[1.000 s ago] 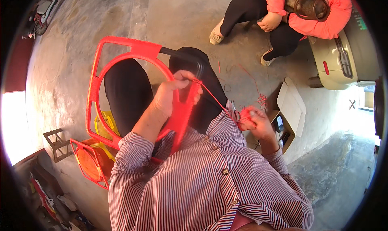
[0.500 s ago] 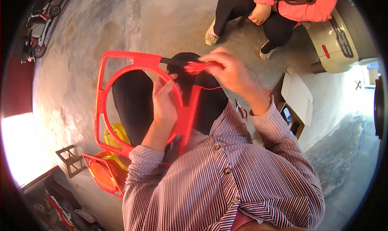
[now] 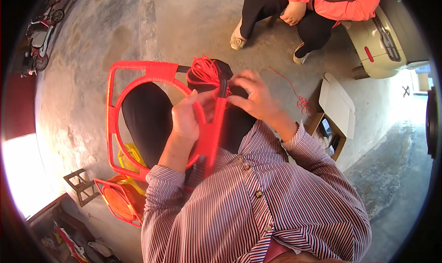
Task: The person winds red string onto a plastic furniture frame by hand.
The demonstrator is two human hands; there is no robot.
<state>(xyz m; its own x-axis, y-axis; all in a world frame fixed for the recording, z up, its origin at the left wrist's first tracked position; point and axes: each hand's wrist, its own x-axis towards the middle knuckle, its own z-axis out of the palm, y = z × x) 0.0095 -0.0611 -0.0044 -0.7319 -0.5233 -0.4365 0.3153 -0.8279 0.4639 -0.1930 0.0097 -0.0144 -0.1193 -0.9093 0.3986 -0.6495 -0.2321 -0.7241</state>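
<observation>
A flat frame point(image 3: 159, 69) wrapped in red cord, with a ring point(image 3: 120, 118) inside it, lies over my lap. My left hand point(image 3: 185, 120) is closed around the ring's right side, some of its fingers hidden behind. At the far right corner a short black stretch of bar point(image 3: 223, 87) shows without wrapping. A looped bundle of red cord point(image 3: 205, 70) sticks up left of that corner, its strands narrowing toward the bar. My right hand point(image 3: 255, 97) is at the corner, thumb and fingers curled about the narrow end of the bundle; its fingertips are partly hidden.
Loose red cord point(image 3: 301, 104) trails over the concrete floor beside an open cardboard box point(image 3: 340, 109). Another red frame point(image 3: 120, 201) and a yellow item point(image 3: 130, 155) stand at my left, near a small stand point(image 3: 80, 187). A seated person point(image 3: 294, 12) is ahead, beside a vehicle point(image 3: 382, 51).
My right hand has come nearer, down to the frame's corner. The cord bundle has moved left across the bar, its loops now spread upward. My left hand keeps its hold on the ring.
</observation>
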